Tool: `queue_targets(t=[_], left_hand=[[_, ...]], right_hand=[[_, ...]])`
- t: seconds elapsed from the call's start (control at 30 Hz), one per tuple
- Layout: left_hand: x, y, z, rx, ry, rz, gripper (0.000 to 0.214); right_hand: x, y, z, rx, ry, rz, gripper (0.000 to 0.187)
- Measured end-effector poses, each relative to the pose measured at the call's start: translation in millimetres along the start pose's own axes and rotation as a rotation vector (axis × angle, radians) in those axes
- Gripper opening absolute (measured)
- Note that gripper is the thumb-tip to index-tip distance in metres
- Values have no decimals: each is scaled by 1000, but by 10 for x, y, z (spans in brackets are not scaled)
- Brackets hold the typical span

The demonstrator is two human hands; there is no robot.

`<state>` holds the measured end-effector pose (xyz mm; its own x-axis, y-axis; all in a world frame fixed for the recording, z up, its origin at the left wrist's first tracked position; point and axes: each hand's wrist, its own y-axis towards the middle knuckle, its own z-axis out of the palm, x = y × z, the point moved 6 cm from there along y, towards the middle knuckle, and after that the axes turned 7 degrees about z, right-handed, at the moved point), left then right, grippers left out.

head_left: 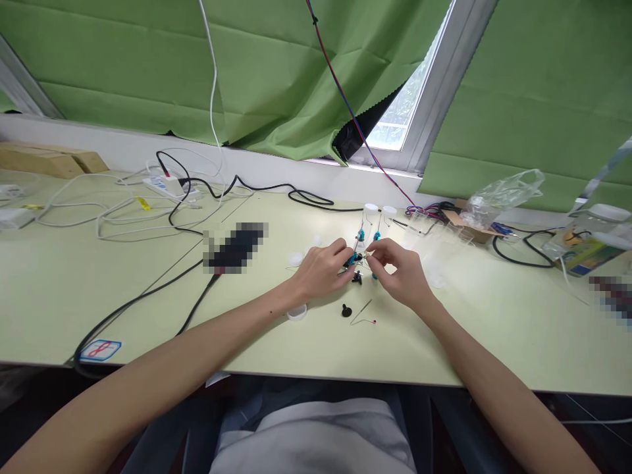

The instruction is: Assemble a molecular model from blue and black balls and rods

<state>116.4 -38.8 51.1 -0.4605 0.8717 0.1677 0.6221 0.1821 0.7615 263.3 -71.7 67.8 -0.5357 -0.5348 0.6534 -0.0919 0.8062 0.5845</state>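
Observation:
Both my hands meet over the middle of the pale green table (99,289). My left hand (323,268) pinches a small blue part with thin wire legs (352,259). My right hand (402,270) is closed in a pinch on the other end of the same small assembly. Just behind them stand two more blue parts on thin wires (369,234) and two little clear vials (379,212). In front of my hands lie a black round knob (346,309), a bent thin wire (363,313) and a white cap (297,312).
A black cable runs from a blurred dark device (236,246) to the front left edge. A white power strip (165,186) and tangled cords lie far left. A plastic bag (498,197) and clear box (587,247) sit at right. Green curtains hang behind.

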Motion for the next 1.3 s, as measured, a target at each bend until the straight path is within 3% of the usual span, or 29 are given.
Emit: queue_targets(t=[0.27,0.5,0.97,1.3], left_hand=[[-9,4,1,2,13,15,14],[20,-7,0,-27,13,-19,15],[67,-34,12,-79,-199,-205,12],[60,-41,6,-100,-205,-197,11]], right_hand=[[-127,19,33,18,394,373,23],[-199,4,128,103,680,511,32],[-253,6,193,113,878,582,29],[-250,15,193,64,828,526,30]])
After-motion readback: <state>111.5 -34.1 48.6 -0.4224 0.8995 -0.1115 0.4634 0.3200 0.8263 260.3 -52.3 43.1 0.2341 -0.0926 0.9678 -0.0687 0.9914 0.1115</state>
